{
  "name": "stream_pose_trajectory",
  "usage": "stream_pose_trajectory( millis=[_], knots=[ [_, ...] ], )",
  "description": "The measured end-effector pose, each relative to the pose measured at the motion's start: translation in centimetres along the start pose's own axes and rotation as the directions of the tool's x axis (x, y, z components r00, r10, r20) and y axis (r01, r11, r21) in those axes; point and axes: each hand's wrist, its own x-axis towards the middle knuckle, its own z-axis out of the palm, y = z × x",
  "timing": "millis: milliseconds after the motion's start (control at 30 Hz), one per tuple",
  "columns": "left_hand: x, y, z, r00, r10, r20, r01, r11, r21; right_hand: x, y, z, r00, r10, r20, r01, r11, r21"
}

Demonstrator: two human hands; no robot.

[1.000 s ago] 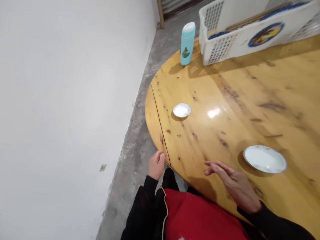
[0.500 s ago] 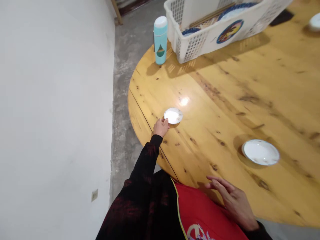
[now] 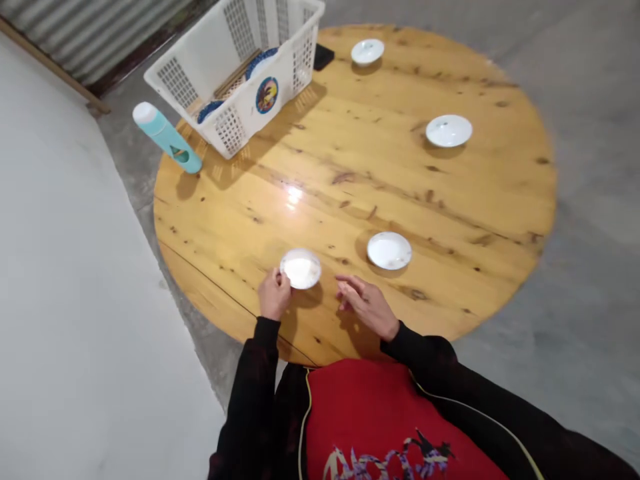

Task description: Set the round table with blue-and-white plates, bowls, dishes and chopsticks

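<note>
- Left hand: fingers curled against the rim of a white saucer, near the front edge of the round pine table; firmness of hold indiscernible.
- Right hand: half open, empty, just beside that saucer.
- White plastic basket: at the table's far left.
- Teal bottle: at the table's left edge.
- Three further saucers: spread across the table.
</note>
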Motion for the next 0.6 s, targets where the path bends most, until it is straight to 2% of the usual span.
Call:
stream_pose_trajectory(
  millis=[67, 167, 300, 367, 433, 600],
  knots=[
    [-1.6, 2.8, 2.1, 0.991, 0.092, 0.095, -0.098, 0.994, 0.057, 0.7, 0.0, -1.7, 0.994, -0.065, -0.093, 0.057, 0.994, -0.089],
    [-2.9, 7.1, 5.4, 0.975, 0.124, 0.187, -0.139, 0.988, 0.070, 1.2, 1.1, -5.2, 0.955, -0.170, -0.243, 0.093, 0.949, -0.301],
    [-2.1, 11.5, 9.0, 0.952, 0.161, 0.260, -0.206, 0.967, 0.153, 2.5, 3.6, -10.0, 0.904, -0.223, -0.365, 0.010, 0.864, -0.504],
    [-1.3, 13.0, 10.3, 0.934, 0.167, 0.317, -0.239, 0.950, 0.202, 3.4, 4.5, -11.6, 0.893, -0.227, -0.389, -0.046, 0.813, -0.580],
    [-0.5, 14.1, 11.4, 0.922, 0.151, 0.356, -0.252, 0.932, 0.259, 4.5, 4.8, -12.6, 0.904, -0.208, -0.374, -0.092, 0.759, -0.645],
    [0.4, 15.7, 12.9, 0.924, 0.091, 0.371, -0.234, 0.902, 0.362, 6.2, 4.5, -13.3, 0.934, -0.136, -0.330, -0.188, 0.597, -0.780]
  ],
)
